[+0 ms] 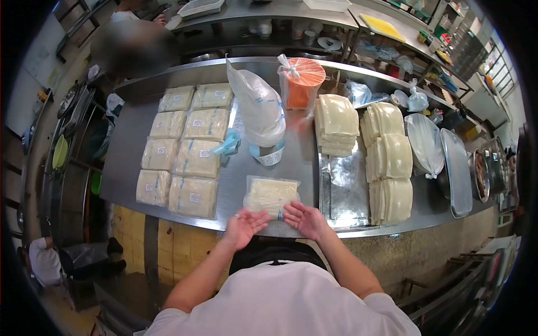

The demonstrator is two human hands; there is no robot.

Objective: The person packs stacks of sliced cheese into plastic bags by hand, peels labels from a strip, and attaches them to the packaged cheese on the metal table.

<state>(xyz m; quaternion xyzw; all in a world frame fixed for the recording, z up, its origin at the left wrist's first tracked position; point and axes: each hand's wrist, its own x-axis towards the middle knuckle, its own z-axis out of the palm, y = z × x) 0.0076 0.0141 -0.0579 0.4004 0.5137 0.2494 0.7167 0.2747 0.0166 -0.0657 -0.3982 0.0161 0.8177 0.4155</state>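
A clear plastic bag with pale flat sheets [273, 193] lies near the front edge of the steel table [235, 193]. My left hand [245, 228] is palm up at the bag's lower left corner, fingers spread, holding nothing. At its lower right corner my right hand [304, 220] is also palm up and open. Behind the bag stand a roll of labels [267, 155] and a large white plastic bag [258, 106]. On the left, packed bags with labels [194, 198] lie in two columns. Unbagged sheets [390, 196] are stacked on a metal tray [343, 190] to the right.
An orange container in plastic [301, 84] stands at the back. A crumpled blue plastic piece [227, 144] lies beside the packed bags. At right are a tied clear bag [426, 144] and an upright tray [457, 173]. One person [131, 45] is at upper left, another [46, 260] at lower left.
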